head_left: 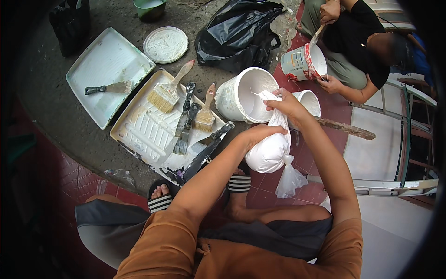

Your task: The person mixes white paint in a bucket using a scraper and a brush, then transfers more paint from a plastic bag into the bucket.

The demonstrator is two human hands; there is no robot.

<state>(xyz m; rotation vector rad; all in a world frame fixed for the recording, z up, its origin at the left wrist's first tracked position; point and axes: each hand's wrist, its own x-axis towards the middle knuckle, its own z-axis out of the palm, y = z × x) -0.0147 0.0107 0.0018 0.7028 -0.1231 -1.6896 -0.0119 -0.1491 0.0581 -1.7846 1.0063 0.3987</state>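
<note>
A clear plastic bag of white powder (267, 153) hangs between my hands, with a knotted, loose tail at its lower end. My left hand (265, 133) is closed around its upper side. Higher up, my right hand (285, 104) pinches the twisted top, from which a thin white tip sticks out toward the large white bucket (227, 98). That bucket's mouth faces the bag, and its inside is coated white. Partly hidden behind my right hand and forearm stands a smaller white bucket (308, 101); a wooden stick (346, 128) lies beside it.
Left of the buckets, a paint tray (139, 135) holds brushes and scrapers; another tray (118, 60) holds one scraper (108, 88). Behind are a white lid (165, 44) and black plastic bag (237, 35). At right, a co-worker stirs a paint bucket (297, 63) near a metal ladder (395, 186).
</note>
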